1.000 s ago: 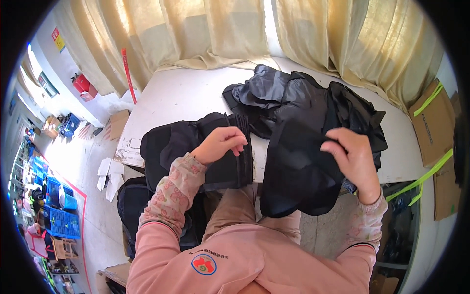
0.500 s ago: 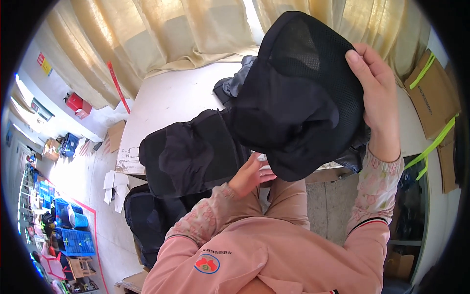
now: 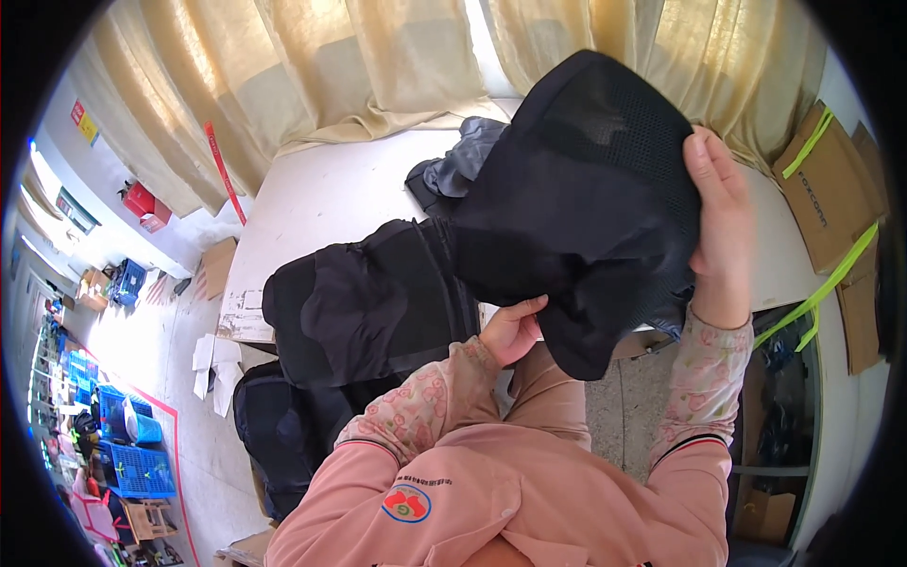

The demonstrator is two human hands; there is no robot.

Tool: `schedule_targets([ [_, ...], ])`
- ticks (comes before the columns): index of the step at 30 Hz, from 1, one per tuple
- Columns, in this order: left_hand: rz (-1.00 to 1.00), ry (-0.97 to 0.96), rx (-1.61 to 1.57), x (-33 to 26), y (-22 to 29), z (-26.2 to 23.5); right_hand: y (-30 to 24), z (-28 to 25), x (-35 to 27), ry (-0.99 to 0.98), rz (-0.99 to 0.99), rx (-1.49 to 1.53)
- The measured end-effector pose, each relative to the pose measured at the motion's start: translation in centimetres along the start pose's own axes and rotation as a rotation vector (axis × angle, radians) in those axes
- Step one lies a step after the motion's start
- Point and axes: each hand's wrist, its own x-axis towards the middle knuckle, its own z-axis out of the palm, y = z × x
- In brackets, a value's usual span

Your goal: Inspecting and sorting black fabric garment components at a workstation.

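The black garment (image 3: 586, 198) is matt cloth with an open mesh weave across its upper part. The stack of dark pieces (image 3: 368, 302) looks like soft, dull fabric. The table (image 3: 331, 198) is smooth, white and matt. The curtains (image 3: 312, 66) are thin cream cloth, the boxes (image 3: 827, 184) plain brown cardboard

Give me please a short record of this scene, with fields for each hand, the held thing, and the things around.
left hand: grips the lower edge of the black mesh garment
right hand: holds the garment's upper right side, lifted up
table: white, by beige curtains
on table: folded black garments, dark pile behind
right side: cardboard boxes
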Motion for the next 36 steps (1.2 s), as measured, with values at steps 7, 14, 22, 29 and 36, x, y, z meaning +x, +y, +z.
schedule_targets([
  [7,-0.227,-0.238,-0.346,-2.0,2.1,6.6,18.8,-6.5,-1.0,-0.074,-0.126,-0.995],
  [14,0.479,-0.258,0.063,-9.2,12.0,0.9,25.4,-16.4,-3.4,-0.215,-0.053,-1.251],
  [22,0.112,0.249,1.011,-11.0,20.8,-4.2,6.7,-11.6,0.3,-0.095,0.217,-0.197],
  [29,0.636,0.043,1.500,-6.4,20.0,8.9,1.5,-2.1,0.7,-0.530,-0.431,-0.789],
  [36,0.442,-0.193,1.384,-2.8,19.1,14.6,1.2,1.3,-0.3,-0.528,-0.542,-0.964],
])
